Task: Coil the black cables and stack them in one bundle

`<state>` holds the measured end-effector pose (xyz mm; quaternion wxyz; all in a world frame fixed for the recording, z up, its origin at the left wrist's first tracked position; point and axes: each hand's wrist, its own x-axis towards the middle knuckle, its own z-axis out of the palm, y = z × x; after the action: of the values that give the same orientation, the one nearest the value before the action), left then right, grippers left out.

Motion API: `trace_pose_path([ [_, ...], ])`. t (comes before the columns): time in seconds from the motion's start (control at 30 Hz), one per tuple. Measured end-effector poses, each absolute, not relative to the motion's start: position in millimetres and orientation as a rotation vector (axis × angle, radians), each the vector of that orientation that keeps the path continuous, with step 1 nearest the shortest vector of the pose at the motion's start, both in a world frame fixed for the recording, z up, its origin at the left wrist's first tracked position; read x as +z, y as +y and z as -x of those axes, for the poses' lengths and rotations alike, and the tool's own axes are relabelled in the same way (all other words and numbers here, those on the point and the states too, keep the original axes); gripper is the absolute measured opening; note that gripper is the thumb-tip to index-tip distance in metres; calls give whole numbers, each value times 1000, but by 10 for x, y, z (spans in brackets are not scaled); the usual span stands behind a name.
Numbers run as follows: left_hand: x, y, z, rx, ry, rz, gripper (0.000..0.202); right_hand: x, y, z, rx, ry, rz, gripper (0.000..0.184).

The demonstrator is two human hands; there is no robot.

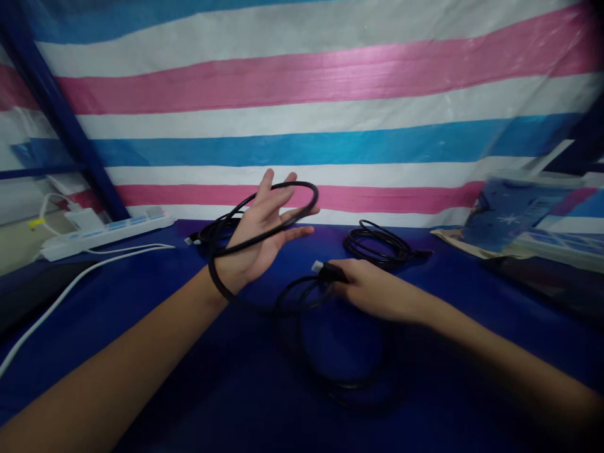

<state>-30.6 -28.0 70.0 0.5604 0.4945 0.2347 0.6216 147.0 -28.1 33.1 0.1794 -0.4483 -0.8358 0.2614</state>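
A black cable (268,234) runs in a loop around my left hand (264,229), passing over the wrist and palm. That hand is raised with its fingers spread and stretched, the loop resting about them. My right hand (363,280) pinches the cable's black plug (333,272), whose pale flat tip, much like an HDMI end, points left. More of the same cable droops between the hands and lies in blurred loops on the blue table (226,390). Behind my left hand is another coiled black cable (219,228), partly hidden, with its plug showing.
Beyond my right hand lies a coiled black cable (377,245). A white power strip (113,234) with a plugged-in adapter and a white cord (70,286) are at left. At right stands a blue package (509,211). A striped sheet (330,113) hangs behind the table.
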Motion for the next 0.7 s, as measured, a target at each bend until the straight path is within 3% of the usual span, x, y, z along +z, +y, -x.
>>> trace_pose_path([
  [0.1,687,-276,301,1303,853,-1258,43,297,-288,-1434,409,-2449,1224,19],
  [0.23,558,-234,314,819,1093,-1564,19,360,-324,-1440,307,-2511,1024,33],
  [0.37,486,-173,396,648,1009,-1805,29,479,-379,-1505,302,-2628,771,53],
  [0.53,468,-89,484,648,808,-1787,59,599,-295,-1655,274,-2602,810,44],
  [0.7,405,-103,421,646,736,-1883,60,623,-164,-1774,360,-2370,1034,20],
])
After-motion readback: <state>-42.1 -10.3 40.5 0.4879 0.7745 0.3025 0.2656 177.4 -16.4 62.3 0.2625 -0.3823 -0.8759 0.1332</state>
